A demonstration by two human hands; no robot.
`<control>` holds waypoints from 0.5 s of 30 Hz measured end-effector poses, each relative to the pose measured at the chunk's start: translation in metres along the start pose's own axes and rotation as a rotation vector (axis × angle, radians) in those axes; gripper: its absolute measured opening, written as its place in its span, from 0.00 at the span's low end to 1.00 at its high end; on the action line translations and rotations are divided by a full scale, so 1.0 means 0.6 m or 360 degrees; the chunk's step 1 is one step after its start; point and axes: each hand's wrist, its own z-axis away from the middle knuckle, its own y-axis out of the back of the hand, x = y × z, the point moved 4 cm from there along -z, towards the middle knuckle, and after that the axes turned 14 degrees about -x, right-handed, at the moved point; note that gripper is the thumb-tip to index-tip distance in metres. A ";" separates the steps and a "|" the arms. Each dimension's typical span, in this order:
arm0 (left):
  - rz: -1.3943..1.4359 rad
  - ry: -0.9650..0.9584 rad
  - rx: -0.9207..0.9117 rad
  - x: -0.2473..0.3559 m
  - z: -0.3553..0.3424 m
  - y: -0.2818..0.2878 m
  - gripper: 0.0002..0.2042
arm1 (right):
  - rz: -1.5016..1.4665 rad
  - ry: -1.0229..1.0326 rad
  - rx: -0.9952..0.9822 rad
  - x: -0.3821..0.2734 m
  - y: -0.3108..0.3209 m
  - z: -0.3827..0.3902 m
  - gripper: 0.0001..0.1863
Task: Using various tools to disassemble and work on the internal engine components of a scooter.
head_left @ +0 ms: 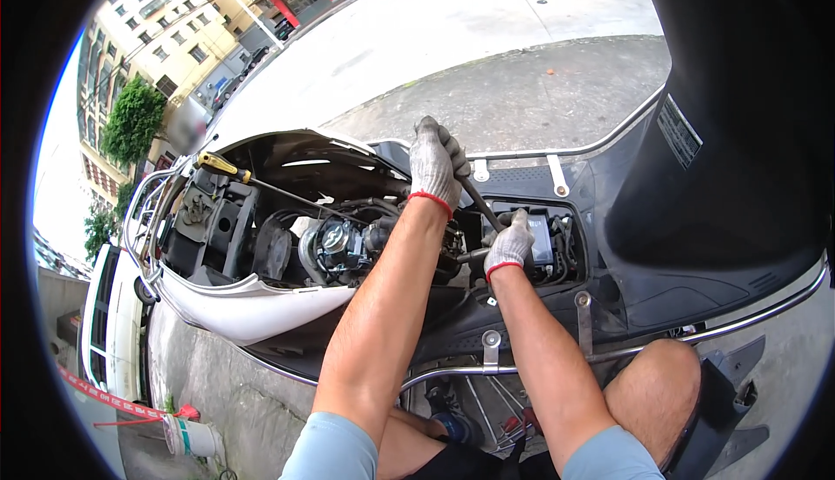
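Note:
My left hand [437, 160], in a grey glove with a red cuff, grips the upper end of a long dark bar [478, 195], which slants down to the right. My right hand [511, 245], gloved alike, is closed around the lower part of the bar, beside the battery [541, 243] in an open compartment of the scooter. Left of my hands lies the exposed engine [337, 238], partly hidden by my left forearm. A yellow-handled screwdriver [222, 165] rests across the opened white rear body [243, 306].
The black seat [722, 158] rises at the right. Chrome rails [783, 306] edge the scooter. A white bucket [187, 436], red tape [104, 400] and a white vehicle [126, 323] are at lower left. Loose dark parts [726, 393] lie by my knee. A road and buildings are beyond.

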 end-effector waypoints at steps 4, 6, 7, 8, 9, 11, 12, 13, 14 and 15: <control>-0.0012 -0.0039 0.0022 -0.001 0.001 -0.001 0.21 | -0.0046 0.0006 -0.0009 -0.001 -0.001 0.002 0.19; -0.0021 -0.0048 0.0039 -0.002 0.003 0.001 0.21 | -0.0013 -0.0021 -0.0021 0.000 0.000 0.002 0.19; -0.0018 -0.0057 0.0030 -0.002 0.003 0.000 0.22 | -0.0040 -0.0015 -0.0036 0.000 -0.001 0.001 0.19; -0.0026 -0.0051 0.0044 -0.003 0.006 0.001 0.22 | -0.0053 -0.0009 -0.0041 0.001 0.001 0.001 0.19; -0.0032 -0.0047 0.0050 -0.003 0.008 0.002 0.22 | -0.0067 0.0005 -0.0048 0.000 0.000 0.000 0.19; -0.0037 -0.0106 0.0020 -0.001 0.012 0.001 0.22 | -0.0081 -0.0009 -0.0083 0.002 -0.001 -0.002 0.19; -0.0053 -0.0082 0.0032 -0.002 0.015 0.000 0.22 | -0.0053 -0.0041 -0.0031 0.005 0.002 -0.001 0.19; -0.0055 -0.0079 0.0049 -0.002 0.016 0.000 0.22 | 0.0016 -0.0081 -0.0048 0.007 0.002 -0.002 0.19; -0.0071 -0.0101 0.0031 0.001 0.016 -0.002 0.22 | -0.0059 -0.0021 -0.0095 0.007 -0.002 -0.004 0.19; -0.0039 -0.0105 0.0074 -0.001 0.016 -0.001 0.21 | -0.0093 0.0046 -0.0088 0.007 0.000 -0.005 0.20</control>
